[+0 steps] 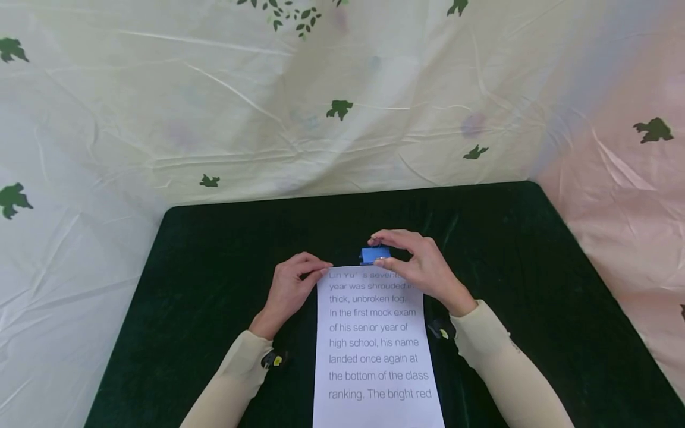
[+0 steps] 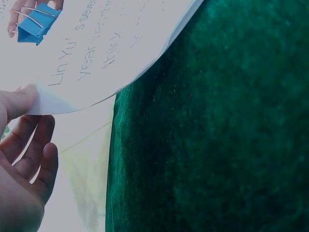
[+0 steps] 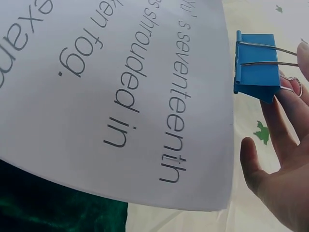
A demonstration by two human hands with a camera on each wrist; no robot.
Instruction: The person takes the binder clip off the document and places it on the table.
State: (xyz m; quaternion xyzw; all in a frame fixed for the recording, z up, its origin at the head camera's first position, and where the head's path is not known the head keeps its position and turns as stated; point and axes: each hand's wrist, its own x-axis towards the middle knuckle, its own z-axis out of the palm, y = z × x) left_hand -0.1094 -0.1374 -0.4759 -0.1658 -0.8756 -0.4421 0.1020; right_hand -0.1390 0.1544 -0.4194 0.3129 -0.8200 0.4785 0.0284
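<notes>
A printed paper sheaf (image 1: 374,345), its edge looking layered in the left wrist view, lies lengthwise before me with the top end lifted. My left hand (image 1: 291,285) pinches its top left corner between thumb and fingers, the other fingers loosely bent in the left wrist view. At the top edge, a blue binder clip (image 3: 258,65) is held by my right hand (image 1: 423,264), thumb and fingers on its wire handles. The clip's mouth faces the paper edge and sits right beside it. Whether the two touch, I cannot tell.
A dark green velvet cloth (image 1: 225,255) covers the table. Pale curtains (image 1: 241,119) with green leaf prints hang behind and at both sides. Small dark devices, one (image 1: 275,359) at the left wrist and one (image 1: 441,329) at the right, are worn under the cuffs.
</notes>
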